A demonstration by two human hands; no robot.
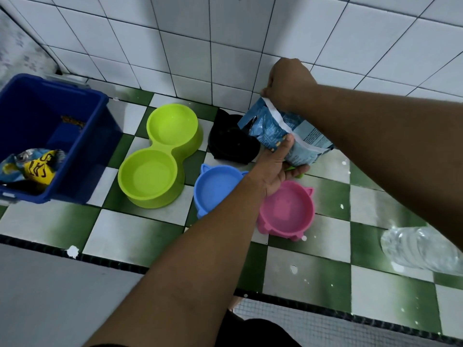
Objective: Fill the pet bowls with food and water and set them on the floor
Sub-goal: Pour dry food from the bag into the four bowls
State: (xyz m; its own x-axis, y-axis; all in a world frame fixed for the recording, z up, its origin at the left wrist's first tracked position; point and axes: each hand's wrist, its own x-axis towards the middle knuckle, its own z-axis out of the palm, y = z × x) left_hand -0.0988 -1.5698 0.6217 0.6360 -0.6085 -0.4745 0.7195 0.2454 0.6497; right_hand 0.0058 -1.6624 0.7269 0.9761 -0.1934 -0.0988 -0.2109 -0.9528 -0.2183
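A blue pet food bag (273,126) is held tilted above the floor, its opened mouth toward the black bowl (231,144). My right hand (288,83) pinches the bag's top edge. My left hand (278,169) cups the bag from below, thumb against its side. On the green and white tiles stand a lime-green double bowl (160,156), a blue cat-eared bowl (215,189) and a pink cat-eared bowl (288,211). All the bowls look empty.
A blue plastic bin (57,136) at the left holds a yellow and blue packet and other bits. A clear water bottle (421,249) lies on the tiles at the right. The white tiled wall runs right behind the bowls.
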